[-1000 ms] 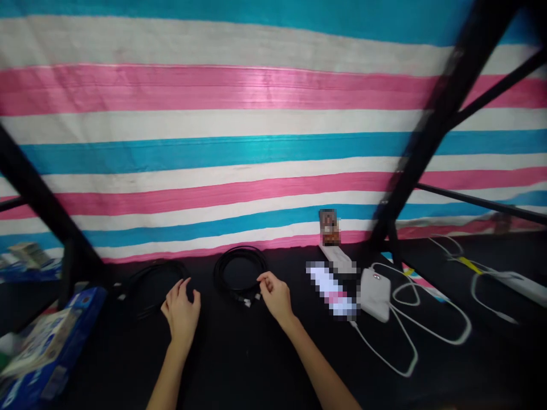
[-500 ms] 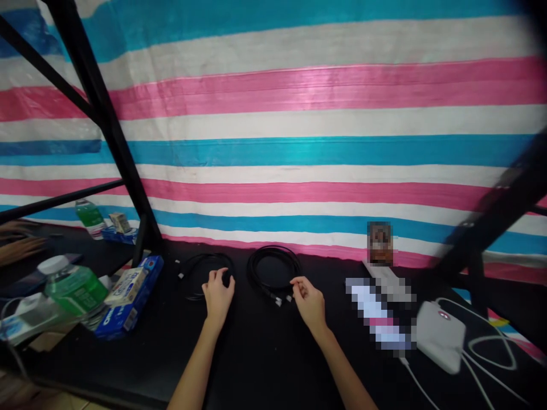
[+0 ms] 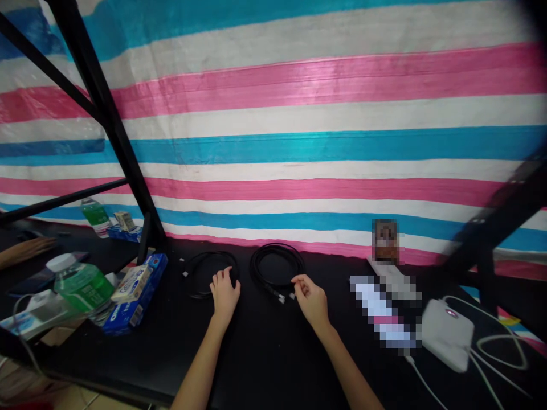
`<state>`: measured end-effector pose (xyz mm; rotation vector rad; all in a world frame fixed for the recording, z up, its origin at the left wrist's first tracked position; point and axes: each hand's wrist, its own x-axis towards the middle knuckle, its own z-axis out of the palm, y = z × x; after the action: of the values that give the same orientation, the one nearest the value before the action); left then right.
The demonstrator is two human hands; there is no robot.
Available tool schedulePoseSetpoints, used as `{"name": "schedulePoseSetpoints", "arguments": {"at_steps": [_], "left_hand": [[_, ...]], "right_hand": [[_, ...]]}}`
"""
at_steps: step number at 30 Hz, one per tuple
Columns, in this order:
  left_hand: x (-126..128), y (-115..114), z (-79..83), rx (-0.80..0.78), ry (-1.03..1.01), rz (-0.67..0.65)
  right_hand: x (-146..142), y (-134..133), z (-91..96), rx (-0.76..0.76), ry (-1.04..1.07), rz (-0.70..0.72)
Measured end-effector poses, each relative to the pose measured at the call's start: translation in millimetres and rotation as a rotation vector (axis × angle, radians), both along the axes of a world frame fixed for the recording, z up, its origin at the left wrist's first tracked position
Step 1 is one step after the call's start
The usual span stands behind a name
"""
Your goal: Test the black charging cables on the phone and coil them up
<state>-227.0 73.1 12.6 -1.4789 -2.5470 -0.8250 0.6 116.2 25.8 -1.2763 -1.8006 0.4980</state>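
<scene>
Two coiled black cables lie on a black table (image 3: 265, 364) against a striped sheet. My left hand (image 3: 224, 294) rests palm down on the right edge of the left coil (image 3: 204, 272), fingers slightly spread. My right hand (image 3: 311, 297) has its fingers curled in a pinch beside the plug ends of the right coil (image 3: 277, 266); whether the fingertips grip the cable end I cannot make out.
A black frame post (image 3: 106, 119) stands at the left, another (image 3: 496, 228) at the right. Left of the coils lie a blue biscuit box (image 3: 137, 296) and a green bottle (image 3: 81, 285). A white charger (image 3: 447, 335) with white cords sits at the right.
The view swung left over the last second, bringing the bottles and box into sight. Both hands stay at the coils; my left hand's fingers drew a little closer together.
</scene>
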Motion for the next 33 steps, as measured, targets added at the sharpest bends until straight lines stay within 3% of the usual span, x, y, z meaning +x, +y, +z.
{"name": "schedulePoseSetpoints", "arguments": {"at_steps": [23, 29, 33], "left_hand": [[-3, 0, -2.2, -0.053, 0.014, -0.061], [-9, 4, -1.1, 0.075, -0.152, -0.089], [-8, 3, 3.2, 0.170, -0.138, -0.053]], "right_hand": [[-4, -9, 8.2, 0.049, 0.023, 0.053], [-3, -11, 12.0, 0.032, 0.055, 0.086], [-3, -14, 16.3, 0.029, 0.090, 0.117]]}}
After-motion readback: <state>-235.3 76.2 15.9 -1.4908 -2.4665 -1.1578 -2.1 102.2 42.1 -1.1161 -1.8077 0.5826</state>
